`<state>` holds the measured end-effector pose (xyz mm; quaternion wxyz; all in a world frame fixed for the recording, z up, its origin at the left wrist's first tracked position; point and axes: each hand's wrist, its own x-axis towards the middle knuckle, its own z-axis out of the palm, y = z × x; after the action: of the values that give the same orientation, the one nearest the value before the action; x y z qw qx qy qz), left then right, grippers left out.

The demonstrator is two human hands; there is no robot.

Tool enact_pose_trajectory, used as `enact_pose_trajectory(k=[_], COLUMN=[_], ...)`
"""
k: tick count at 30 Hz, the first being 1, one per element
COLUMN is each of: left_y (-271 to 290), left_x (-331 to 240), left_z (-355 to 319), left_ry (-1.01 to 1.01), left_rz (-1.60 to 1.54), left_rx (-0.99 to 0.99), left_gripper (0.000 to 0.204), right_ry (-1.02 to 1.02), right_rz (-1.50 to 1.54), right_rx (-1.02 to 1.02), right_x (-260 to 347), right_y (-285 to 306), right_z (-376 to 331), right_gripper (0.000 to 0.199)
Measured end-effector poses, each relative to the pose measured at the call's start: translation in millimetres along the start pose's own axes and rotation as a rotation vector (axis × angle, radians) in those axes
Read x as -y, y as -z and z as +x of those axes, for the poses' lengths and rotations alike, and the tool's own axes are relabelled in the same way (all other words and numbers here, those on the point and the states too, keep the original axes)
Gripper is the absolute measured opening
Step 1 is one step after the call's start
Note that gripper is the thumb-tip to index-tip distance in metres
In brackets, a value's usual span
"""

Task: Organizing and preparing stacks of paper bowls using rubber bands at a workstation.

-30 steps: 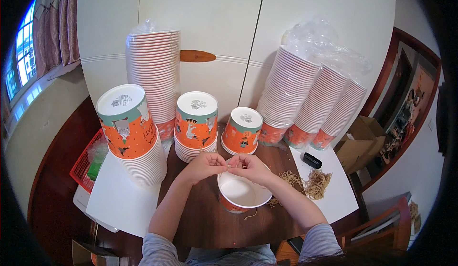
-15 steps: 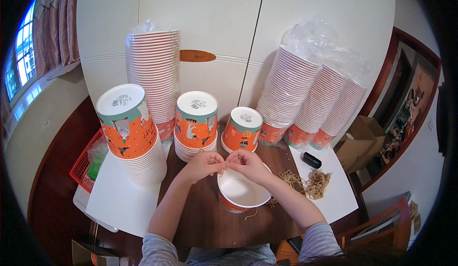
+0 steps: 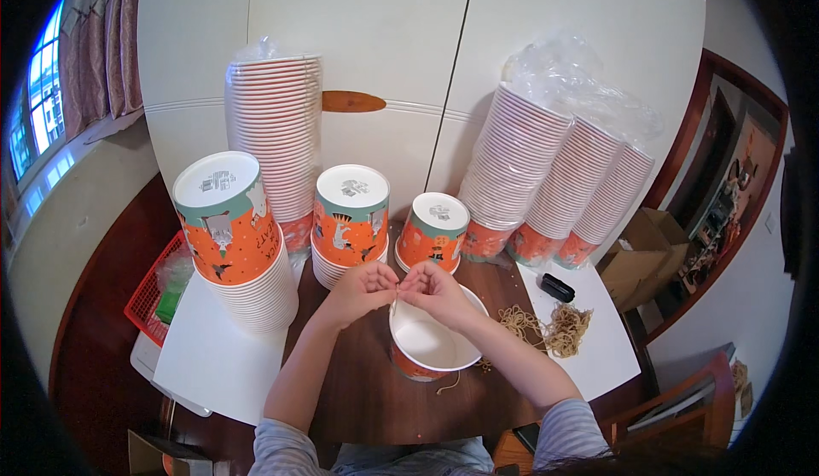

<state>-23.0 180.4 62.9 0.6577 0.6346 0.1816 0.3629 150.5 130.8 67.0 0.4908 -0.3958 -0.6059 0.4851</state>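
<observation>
An orange paper bowl (image 3: 431, 348) with a white inside stands upright on the brown table (image 3: 358, 391) in front of me. My left hand (image 3: 365, 288) and my right hand (image 3: 431, 293) meet above its far rim, fingertips pinched together on a thin rubber band (image 3: 394, 304) that hangs down toward the bowl. A loose strand (image 3: 450, 384) lies on the table by the bowl's near side.
Upside-down bowl stacks stand behind: a tall one (image 3: 235, 237) at left, a middle one (image 3: 350, 220), a short one (image 3: 432, 233). Tall upright stacks (image 3: 277, 135) and plastic-wrapped leaning stacks (image 3: 554, 186) line the wall. Rubber bands (image 3: 550, 327), a black object (image 3: 557, 287), a red basket (image 3: 153, 293).
My hands have stayed above the bowl's far rim; the fingers have shifted slightly closer together on the band. The bowl has not moved.
</observation>
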Motion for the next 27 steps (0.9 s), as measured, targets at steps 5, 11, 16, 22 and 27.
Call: enact_pose_trajectory(k=[5,11,16,22,27], left_y=[0,3,6,6,4], left_x=[1,5,5,-2,-6], left_z=[1,3,2,-1,-2], left_ry=[-0.042,-0.055,-0.032,0.065,0.018], left_rz=[-0.005,0.003,0.029,0.05,0.101], left_rx=[0.004,0.001,-0.003,0.039,0.021], left_gripper=[0.019,0.019,0.015,0.013,0.01], right_ry=[-0.073,-0.05,-0.114,-0.116,-0.127], right_rz=[0.093,0.08,0.048,0.021,-0.003], right_rx=[0.056,0.059,0.033,0.022,0.021], right_x=[-4,-5,-4,2,1], right_y=[-4,-5,-4,-4,-3], right_z=[-1,-1,-2,-4,-3], right_gripper=[0.023,0.022,0.013,0.009,0.01])
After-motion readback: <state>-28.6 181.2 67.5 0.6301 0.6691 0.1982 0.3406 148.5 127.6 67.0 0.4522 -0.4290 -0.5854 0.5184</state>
